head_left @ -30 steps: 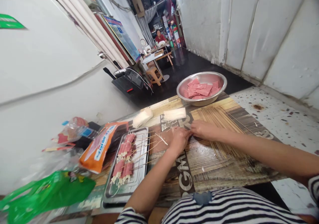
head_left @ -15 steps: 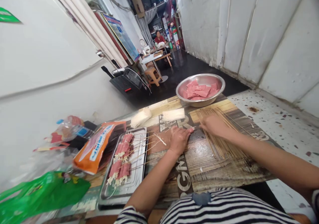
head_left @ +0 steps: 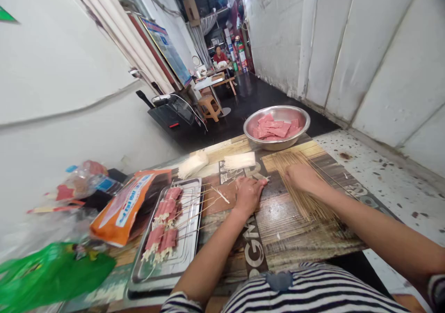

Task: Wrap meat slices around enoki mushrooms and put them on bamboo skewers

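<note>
My left hand (head_left: 249, 195) rests on the wood-patterned table, its fingers closed round a small roll of pink meat and enoki mushrooms (head_left: 265, 181) that pokes out past the fingertips. Over a pile of thin bamboo skewers (head_left: 309, 205) is my right hand (head_left: 301, 177), fingers curled down and pinched on the skewers. How many it grips is hidden. To the left, a metal tray (head_left: 139, 276) carries several skewered meat rolls (head_left: 166, 213), their sticks pointing right. Two bundles of enoki mushrooms (head_left: 239, 160) lie beyond my left hand.
A steel bowl (head_left: 247, 136) with slices of pink meat (head_left: 274, 128) stands at the table's far edge. An orange bag (head_left: 121, 211) and a green plastic bag (head_left: 55, 271) lie on the left. Someone in red (head_left: 219, 56) sits at a table farther back.
My right hand has shifted slightly right over the skewers, its fingers more tucked in. My left hand keeps its hold on the roll. The view has shifted a little.
</note>
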Demonstrator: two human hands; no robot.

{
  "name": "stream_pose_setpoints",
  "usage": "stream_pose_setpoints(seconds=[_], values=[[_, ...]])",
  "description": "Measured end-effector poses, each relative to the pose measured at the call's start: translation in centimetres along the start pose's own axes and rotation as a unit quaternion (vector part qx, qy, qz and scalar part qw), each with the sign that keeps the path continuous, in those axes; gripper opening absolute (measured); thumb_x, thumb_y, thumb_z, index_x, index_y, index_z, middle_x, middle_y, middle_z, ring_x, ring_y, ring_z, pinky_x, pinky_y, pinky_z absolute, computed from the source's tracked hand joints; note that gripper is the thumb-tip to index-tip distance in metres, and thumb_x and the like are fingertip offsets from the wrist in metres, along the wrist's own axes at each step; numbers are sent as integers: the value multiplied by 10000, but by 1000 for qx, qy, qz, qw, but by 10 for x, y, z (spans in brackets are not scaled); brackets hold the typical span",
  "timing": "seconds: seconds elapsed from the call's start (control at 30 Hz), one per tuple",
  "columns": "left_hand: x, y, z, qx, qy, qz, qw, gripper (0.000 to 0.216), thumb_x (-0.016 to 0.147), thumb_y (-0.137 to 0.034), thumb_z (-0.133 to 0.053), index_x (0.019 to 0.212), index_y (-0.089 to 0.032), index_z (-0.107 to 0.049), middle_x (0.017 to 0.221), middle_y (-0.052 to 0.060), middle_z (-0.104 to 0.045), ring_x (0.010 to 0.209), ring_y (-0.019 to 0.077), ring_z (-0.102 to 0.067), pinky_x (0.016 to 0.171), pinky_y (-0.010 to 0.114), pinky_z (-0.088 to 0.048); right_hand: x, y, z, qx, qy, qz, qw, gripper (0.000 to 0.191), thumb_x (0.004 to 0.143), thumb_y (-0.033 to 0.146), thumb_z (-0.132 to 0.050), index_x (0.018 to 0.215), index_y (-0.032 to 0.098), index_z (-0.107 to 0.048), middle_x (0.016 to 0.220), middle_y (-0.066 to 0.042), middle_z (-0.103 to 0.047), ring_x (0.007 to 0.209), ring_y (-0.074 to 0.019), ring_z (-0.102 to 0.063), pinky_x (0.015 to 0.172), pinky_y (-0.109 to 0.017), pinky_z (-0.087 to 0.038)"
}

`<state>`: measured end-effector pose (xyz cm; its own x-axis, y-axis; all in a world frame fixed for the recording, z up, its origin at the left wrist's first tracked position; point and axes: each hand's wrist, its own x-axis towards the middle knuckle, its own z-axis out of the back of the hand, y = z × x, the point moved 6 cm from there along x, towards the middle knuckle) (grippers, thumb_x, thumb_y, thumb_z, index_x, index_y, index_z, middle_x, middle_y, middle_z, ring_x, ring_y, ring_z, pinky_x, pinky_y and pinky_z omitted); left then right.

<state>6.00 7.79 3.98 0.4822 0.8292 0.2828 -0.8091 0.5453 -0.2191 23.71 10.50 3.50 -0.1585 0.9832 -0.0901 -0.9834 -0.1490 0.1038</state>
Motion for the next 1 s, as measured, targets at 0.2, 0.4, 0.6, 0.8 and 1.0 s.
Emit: stream_pose_setpoints(seconds=[0.2,0.4,0.6,0.8,1.0], values=[[1,2,-6,-8,-5,7,1000,309,985,-348,-430,930,-269,-723,818,5,-711,828,170,-549,906,384,-262,-17,-6,6,1,-7,-14,1000,305,912,245,-415,881,104,-685,898,-159,-709,819,-227,-654,632,-272,-387],[2,-2,-1,-7,2,12,1000,307,983,-329,-438,917,-254,-728,821,12,-716,826,174,-549,899,380,-263,-94,19,-11,94,-56,104,988,277,933,248,-408,929,170,-674,851,-83,-712,707,-165,-634,618,-245,-386],[4,-1,3,-10,9,18,1000,333,979,-336,-446,850,-226,-734,818,29,-720,846,186,-566,900,395,-258,-140,36,-30,82,-151,120,978,281,946,181,-400,979,175,-679,859,-69,-730,641,-142,-653,599,-231,-427],[6,1,4,-18,11,24,999,312,972,-342,-460,890,-250,-747,823,35,-722,862,200,-576,933,417,-249,-133,44,-26,55,-159,105,980,277,960,218,-412,1006,171,-681,798,-51,-735,585,-140,-652,540,-241,-418],[9,4,2,-37,22,19,999,356,984,-367,-426,886,-278,-756,819,35,-727,850,199,-583,929,436,-242,-132,45,-32,60,-126,82,987,259,959,223,-423,995,188,-678,763,-34,-727,627,-133,-668,529,-238,-385]])
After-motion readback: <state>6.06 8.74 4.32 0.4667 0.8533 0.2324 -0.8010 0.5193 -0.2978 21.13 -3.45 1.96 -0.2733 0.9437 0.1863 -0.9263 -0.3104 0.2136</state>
